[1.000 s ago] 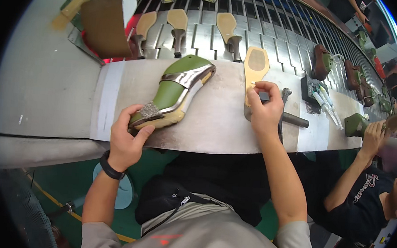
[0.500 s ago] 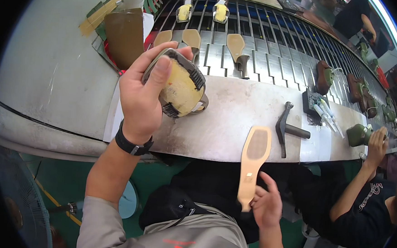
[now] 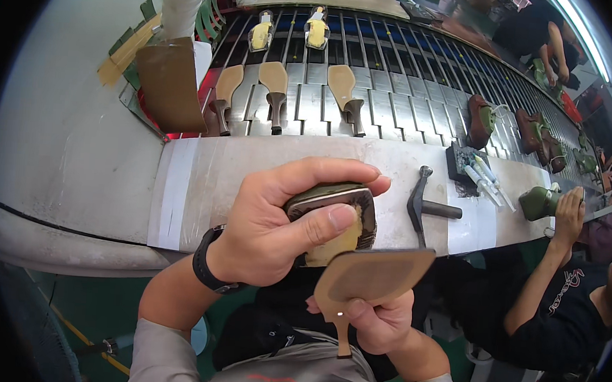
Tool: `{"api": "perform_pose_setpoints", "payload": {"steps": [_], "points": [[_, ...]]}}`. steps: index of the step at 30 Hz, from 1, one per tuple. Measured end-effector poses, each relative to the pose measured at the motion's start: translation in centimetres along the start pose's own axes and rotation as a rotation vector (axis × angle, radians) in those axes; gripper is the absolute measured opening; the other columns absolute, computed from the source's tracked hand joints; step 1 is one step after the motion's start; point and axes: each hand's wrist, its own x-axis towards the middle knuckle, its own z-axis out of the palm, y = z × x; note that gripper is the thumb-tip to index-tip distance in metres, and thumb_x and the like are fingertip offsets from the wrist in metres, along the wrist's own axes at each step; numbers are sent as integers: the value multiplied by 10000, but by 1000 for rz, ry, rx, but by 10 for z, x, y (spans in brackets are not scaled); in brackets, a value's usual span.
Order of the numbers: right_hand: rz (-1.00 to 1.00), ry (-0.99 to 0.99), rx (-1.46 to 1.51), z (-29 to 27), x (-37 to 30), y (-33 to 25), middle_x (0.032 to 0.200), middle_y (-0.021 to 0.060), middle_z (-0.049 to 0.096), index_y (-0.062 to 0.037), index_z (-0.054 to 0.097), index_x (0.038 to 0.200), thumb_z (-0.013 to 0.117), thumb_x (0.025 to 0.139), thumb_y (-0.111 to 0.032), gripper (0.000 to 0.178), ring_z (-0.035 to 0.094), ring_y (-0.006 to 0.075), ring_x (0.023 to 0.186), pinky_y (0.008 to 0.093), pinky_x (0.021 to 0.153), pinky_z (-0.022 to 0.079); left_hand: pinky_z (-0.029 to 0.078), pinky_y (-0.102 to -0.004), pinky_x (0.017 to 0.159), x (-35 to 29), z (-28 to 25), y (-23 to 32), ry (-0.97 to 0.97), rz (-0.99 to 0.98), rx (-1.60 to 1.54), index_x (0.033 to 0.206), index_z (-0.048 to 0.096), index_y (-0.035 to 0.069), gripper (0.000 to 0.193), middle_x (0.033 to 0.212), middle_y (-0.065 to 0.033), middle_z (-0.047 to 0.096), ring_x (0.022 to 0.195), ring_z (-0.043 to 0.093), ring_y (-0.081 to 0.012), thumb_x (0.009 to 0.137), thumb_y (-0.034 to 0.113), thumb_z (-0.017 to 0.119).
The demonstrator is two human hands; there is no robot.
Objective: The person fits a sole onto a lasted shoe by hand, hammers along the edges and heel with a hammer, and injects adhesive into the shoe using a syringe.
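My left hand [image 3: 273,217] is closed round a dark green shoe upper [image 3: 323,195], its thumb pressed on the yellowish underside. Just below and to the right, my right hand [image 3: 382,325] grips a tan shoe sole [image 3: 367,275] by its narrower part, thumb on top. The sole's wide front end lies close under the upper and covers part of it. Whether the two touch, I cannot tell. Both are held above the near edge of the workbench [image 3: 208,192].
A hammer [image 3: 417,208] lies on the bench, beside a black box [image 3: 461,174] and white tubes [image 3: 489,180]. Three heeled soles [image 3: 273,78] and two yellow-bottomed uppers [image 3: 317,34] sit on the slatted conveyor [image 3: 388,108]. At right, a co-worker's hand [image 3: 569,215] holds a green shoe [image 3: 538,203].
My left hand has brought the shoe upper down and to the right. My right hand has raised the sole and turned it sideways, so the two pieces are now close together.
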Motion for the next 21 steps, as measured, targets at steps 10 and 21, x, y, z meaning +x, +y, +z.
{"api": "perform_pose_setpoints", "payload": {"steps": [10,21], "points": [[1,-42,-112,14,38,4,976,138,771,72,730,1059,637,1087,-142,235,723,185,851,335,744,582,546,-474,1139,-2,-24,-13,-78,117,-208,1459,554,-82,813,1446,-316,648,1368,649,-376,997,578,668],[-134,73,-131,29,39,4,949,117,813,47,780,1027,665,1056,-66,165,758,178,824,320,744,586,543,-420,1112,-2,-34,-16,-198,221,-44,1460,531,-86,862,1436,-288,655,1318,673,-311,830,361,912]]}}
